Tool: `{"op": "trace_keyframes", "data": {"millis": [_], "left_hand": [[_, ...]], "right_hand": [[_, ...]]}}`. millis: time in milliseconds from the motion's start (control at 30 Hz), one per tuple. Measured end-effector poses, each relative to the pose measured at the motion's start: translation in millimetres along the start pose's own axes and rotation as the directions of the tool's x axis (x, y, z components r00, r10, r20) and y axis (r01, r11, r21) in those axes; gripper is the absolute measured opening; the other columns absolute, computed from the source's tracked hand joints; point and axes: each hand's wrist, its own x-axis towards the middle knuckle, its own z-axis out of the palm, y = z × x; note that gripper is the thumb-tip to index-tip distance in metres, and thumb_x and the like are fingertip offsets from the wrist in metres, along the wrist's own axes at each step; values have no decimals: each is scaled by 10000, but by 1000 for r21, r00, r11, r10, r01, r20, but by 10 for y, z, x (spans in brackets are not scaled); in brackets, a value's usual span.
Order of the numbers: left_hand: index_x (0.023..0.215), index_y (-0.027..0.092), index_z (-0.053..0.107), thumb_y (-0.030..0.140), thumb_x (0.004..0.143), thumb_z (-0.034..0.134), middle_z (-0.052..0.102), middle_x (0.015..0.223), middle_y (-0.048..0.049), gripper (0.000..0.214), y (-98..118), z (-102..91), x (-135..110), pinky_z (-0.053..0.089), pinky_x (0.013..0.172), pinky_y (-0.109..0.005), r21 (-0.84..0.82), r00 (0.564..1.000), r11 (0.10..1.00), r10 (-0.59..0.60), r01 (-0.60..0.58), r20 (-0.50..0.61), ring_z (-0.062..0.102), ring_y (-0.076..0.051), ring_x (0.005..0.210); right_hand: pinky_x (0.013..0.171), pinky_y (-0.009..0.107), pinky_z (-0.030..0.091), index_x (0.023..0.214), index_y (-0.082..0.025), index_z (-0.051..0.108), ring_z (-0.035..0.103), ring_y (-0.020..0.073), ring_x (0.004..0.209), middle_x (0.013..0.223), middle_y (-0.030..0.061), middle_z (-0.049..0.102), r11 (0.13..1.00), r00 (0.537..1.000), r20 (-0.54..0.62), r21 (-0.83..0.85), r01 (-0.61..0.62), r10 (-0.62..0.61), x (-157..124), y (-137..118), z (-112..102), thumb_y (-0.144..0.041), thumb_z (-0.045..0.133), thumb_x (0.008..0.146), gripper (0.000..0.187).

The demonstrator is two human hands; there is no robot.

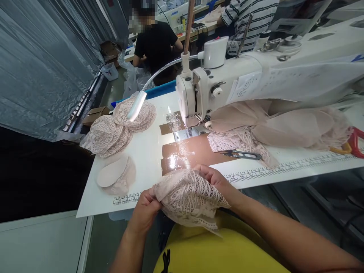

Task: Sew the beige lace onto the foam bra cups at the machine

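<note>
- The landmark is the white metal sewing machine (pixel 188 100), which stands on a white, flat-topped table (pixel 150 157).
- A pale pink, rounded lace-and-mesh fabric piece (pixel 190 197) is on the wearer's side of the sewing machine, held up at the table's near edge.
- The left hand (pixel 146 208) is closed on the fabric piece's left edge, thumb against fingers; the lace spreads rightward from its fingertips.
- The right hand (pixel 214 179) grips the fabric piece's upper right edge, nearer the sewing machine than the left hand; its fingertips are partly hidden by the lace. The fabric piece lies between both hands, touching each.
- Left of the sewing machine are overlapping stacks of pale pink, round-edged lace pieces (pixel 106 136), with a smooth, pale oval piece (pixel 112 172) on sheer fabric nearer the wearer.
- Just right of the sewing machine's needle area, black-and-grey metal thread snips (pixel 246 155) rest partly on bunched pale pink lace and mesh (pixel 295 127).
- Beneath the sewing machine's arm, that bunched fabric extends rightward towards red-handled scissors (pixel 356 142).
</note>
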Motion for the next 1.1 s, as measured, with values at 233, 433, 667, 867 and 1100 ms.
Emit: {"op": "trace_keyframes", "data": {"millis": [233,433,667,867,1100], "left_hand": [[896,196,755,271,774,563,740,967,-50,240,-94,151,61,511,871,-288,-489,957,862,-17,-132,-289,663,-216,977],[993,204,733,280,929,409,730,1019,-37,339,-88,251,165,401,1043,-295,-600,940,786,-75,-150,-333,631,-166,1070],[1190,168,631,495,904,425,670,1152,-111,481,34,395,206,397,1048,-414,-619,959,777,-80,-111,-272,549,-264,1188],[1319,177,501,430,815,607,596,1259,-125,574,43,555,110,427,1014,-421,-530,991,846,-19,-54,-131,531,-293,1195],[872,195,708,162,631,700,695,745,-37,243,-132,511,121,524,750,-348,-281,993,960,-47,15,-105,650,-241,820]], "right_hand": [[758,292,492,1127,-231,552,616,178,849,858,13,651,988,968,-197,-44,151,-157,34,55,45,-295,817,628,568],[514,243,377,618,-183,517,406,110,539,587,-16,460,974,975,-175,-206,99,-136,38,35,-5,-588,504,842,463],[627,280,394,641,-184,521,450,149,665,675,6,486,864,959,-55,-451,224,-277,48,-96,20,-485,565,838,362],[547,275,311,485,-204,299,341,120,552,533,-35,309,738,874,-80,-575,352,-479,128,-106,81,-372,628,806,489],[514,243,364,565,-184,497,383,99,534,548,-37,423,955,944,-224,-227,192,-243,192,-84,-8,-460,710,707,377]]}}
